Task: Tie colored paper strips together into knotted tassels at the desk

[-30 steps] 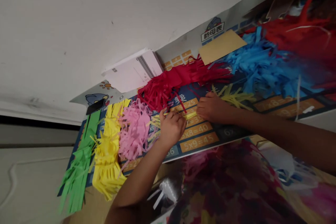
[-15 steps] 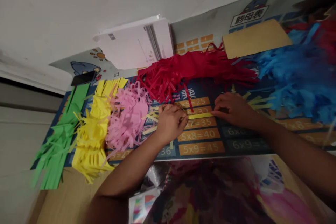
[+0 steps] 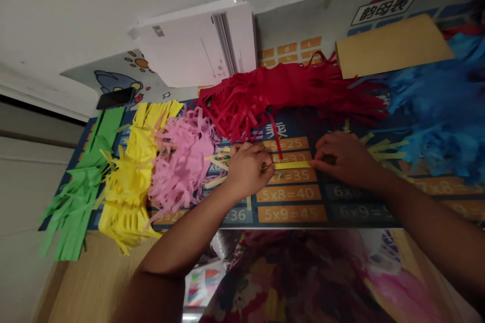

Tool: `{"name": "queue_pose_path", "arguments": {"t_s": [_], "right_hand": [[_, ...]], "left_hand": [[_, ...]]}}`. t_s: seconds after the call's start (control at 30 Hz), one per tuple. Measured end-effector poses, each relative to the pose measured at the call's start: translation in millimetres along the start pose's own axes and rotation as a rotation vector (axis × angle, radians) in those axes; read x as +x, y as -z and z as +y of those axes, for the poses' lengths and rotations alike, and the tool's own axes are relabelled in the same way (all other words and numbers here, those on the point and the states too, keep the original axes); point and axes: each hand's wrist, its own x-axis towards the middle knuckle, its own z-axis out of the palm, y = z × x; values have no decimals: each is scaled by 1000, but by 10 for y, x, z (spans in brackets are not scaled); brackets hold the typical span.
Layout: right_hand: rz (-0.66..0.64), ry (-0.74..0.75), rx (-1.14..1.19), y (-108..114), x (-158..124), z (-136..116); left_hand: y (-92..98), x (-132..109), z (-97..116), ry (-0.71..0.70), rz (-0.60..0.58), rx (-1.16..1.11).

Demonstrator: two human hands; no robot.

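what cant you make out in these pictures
All in the head view:
- yellow paper strip: left end hidden by the left hand
- what lies under the right hand: hidden by that hand, in shadow
- blue paper fringe: cut off by the right edge
- patterned sheet: dark, blurred, cut off by the bottom edge

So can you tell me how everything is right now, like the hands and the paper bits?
Yellow strip, straight and flat
Left hand, pinching one end of it
Right hand, fingertips at its other end
Pink fringe, piled in a fluffy heap
Red fringe, lying crumpled
Phone, lying flat
White book, closed
Brown card, lying flat
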Motion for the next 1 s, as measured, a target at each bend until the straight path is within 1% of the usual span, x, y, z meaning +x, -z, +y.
{"name": "queue_pose_path", "arguments": {"t_s": [0.07,0.13,0.2,0.3,0.33,0.4,0.47,0.57,0.7,0.8,0.9,1.0], "right_hand": [[-7,-15,-12,-2,7,-3],[5,-8,-46,25,6,-39],[55,58,-132,84,-6,-122],[129,270,-306,182,-33,-302],[128,337,-355,202,-38,-361],[90,432,-428,208,-31,-452],[59,462,-472,175,-5,-491],[75,445,-475,94,50,-467],[145,369,-443,8,109,-417],[185,334,-435,-27,129,-473],[199,355,-466,-33,123,-570],[184,392,-498,-7,52,-565]], "left_hand": [[-10,-2,-3,20,3,-1],[-14,-21,-3,-7,37,8],[-15,-56,6,-123,93,75],[-22,-108,47,-369,169,271],[-25,-119,68,-427,183,322],[-24,-123,113,-493,188,387],[-13,-106,153,-520,171,427],[3,-60,184,-542,181,468],[-41,-14,165,-548,275,429],[-106,3,144,-546,365,397],[-150,6,136,-538,426,390],[-160,-22,118,-546,420,405]]}}
